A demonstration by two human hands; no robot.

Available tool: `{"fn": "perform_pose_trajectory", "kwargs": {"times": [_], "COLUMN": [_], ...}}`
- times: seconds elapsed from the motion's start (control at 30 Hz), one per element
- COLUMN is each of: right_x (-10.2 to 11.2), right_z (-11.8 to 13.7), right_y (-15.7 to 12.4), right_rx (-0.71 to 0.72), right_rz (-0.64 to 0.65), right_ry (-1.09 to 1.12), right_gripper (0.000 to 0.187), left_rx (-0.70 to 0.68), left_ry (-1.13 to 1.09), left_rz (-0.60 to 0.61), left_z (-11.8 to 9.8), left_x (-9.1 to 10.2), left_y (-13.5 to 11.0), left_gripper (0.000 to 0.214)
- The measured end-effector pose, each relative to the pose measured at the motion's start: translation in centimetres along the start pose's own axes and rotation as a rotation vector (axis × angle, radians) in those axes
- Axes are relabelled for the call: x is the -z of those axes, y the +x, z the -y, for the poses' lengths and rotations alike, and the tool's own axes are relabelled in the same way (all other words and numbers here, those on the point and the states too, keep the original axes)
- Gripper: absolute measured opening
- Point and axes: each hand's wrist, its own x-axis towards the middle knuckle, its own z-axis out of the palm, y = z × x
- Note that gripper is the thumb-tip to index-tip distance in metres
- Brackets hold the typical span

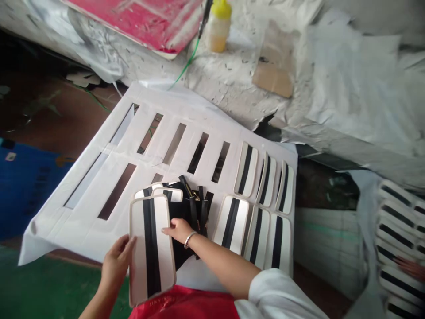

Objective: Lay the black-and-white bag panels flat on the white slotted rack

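A white rounded panel with a black central stripe point(164, 257) is held up in front of me, tilted slightly. My left hand point(116, 257) grips its left edge between thumb and fingers. At its upper right edge, my right hand point(180, 230), with a bracelet on the wrist, pinches the rim; most of those fingers are behind the panel. Just beyond it lie similar panels point(170, 194) and several black strips with metal pieces point(192, 192), partly hidden. A dark piece point(182, 254) shows beneath my right hand.
A white slotted board point(129, 153) carries several striped panels point(246, 170) on its right. Behind it, a rough worktop point(232, 84) holds a yellow-capped bottle point(219, 29) and a red board point(156, 22). Another person's hand point(411, 268) is near more panels point(398, 235) at far right.
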Motion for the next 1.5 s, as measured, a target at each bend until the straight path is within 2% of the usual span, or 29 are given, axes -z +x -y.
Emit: {"fn": "perform_pose_trajectory", "kwargs": {"times": [0.1,0.13,0.2,0.27,0.33,0.4,0.47,0.53,0.6,0.67,0.77,0.83,0.93,1.0,1.03,1.17,1.23,1.37,1.5], "right_x": [2.3,3.4,6.6,11.0,16.0,20.9,25.1,28.2,30.1,31.3,32.5,33.3,34.8,35.5,35.8,35.9,35.5,34.6,34.3], "right_z": [2.8,3.8,5.7,7.1,7.7,7.6,6.7,5.3,3.6,2.1,1.2,1.6,3.1,3.8,4.0,3.3,2.5,1.8,2.3], "right_y": [-2.5,-3.5,-5.3,-6.6,-7.3,-7.1,-6.2,-4.7,-3.4,-2.4,-1.5,-0.5,2.2,4.1,5.0,6.6,6.9,8.0,9.6], "right_rx": [0.116,0.170,0.241,0.255,0.293,0.318,0.284,0.217,0.150,0.119,0.120,0.128,0.179,0.209,0.211,0.161,0.141,0.118,0.084], "right_rz": [0.099,0.089,-0.018,-0.210,-0.397,-0.500,-0.562,-0.638,-0.712,-0.736,-0.682,-0.669,-0.789,-0.852,-0.841,-0.679,-0.657,-0.670,-0.716], "right_ry": [0.255,0.345,0.525,0.707,0.828,0.846,0.786,0.702,0.648,0.625,0.574,0.565,0.667,0.723,0.731,0.728,0.720,0.644,0.454], "right_gripper": [0.040,0.041,0.043,0.045,0.042,0.038,0.041,0.043,0.044,0.046,0.053,0.055,0.051,0.046,0.044,0.027,0.020,0.014,0.013], "left_rx": [-0.002,-0.024,-0.124,-0.285,-0.443,-0.553,-0.609,-0.635,-0.657,-0.673,-0.677,-0.666,-0.634,-0.566,-0.512,-0.275,-0.204,-0.162,-0.137], "left_ry": [-0.192,-0.280,-0.451,-0.469,-0.318,-0.162,-0.094,-0.060,-0.038,-0.021,-0.017,-0.045,-0.089,-0.138,-0.192,-0.519,-0.580,-0.482,-0.267], "left_rz": [0.092,0.125,0.235,0.343,0.374,0.352,0.345,0.352,0.365,0.380,0.401,0.413,0.388,0.378,0.386,0.478,0.551,0.700,0.630], "left_z": [-3.6,-4.9,-7.0,-8.4,-9.0,-9.1,-8.9,-8.7,-8.8,-9.3,-10.8,-12.2,-14.6,-16.1,-16.9,-19.6,-20.6,-22.1,-21.9], "left_x": [1.5,1.6,0.6,-1.4,-4.1,-6.9,-9.3,-11.1,-12.4,-13.2,-14.3,-15.2,-16.8,-17.8,-18.3,-19.4,-19.9,-21.9,-24.5], "left_y": [-1.4,-1.7,-1.6,-0.8,0.5,2.0,3.2,4.1,4.6,4.8,5.2,5.7,7.1,8.3,8.9,10.5,10.5,9.8,10.1], "left_gripper": [0.048,0.050,0.057,0.056,0.047,0.042,0.042,0.041,0.040,0.038,0.036,0.037,0.040,0.044,0.047,0.061,0.062,0.047,0.024]}}
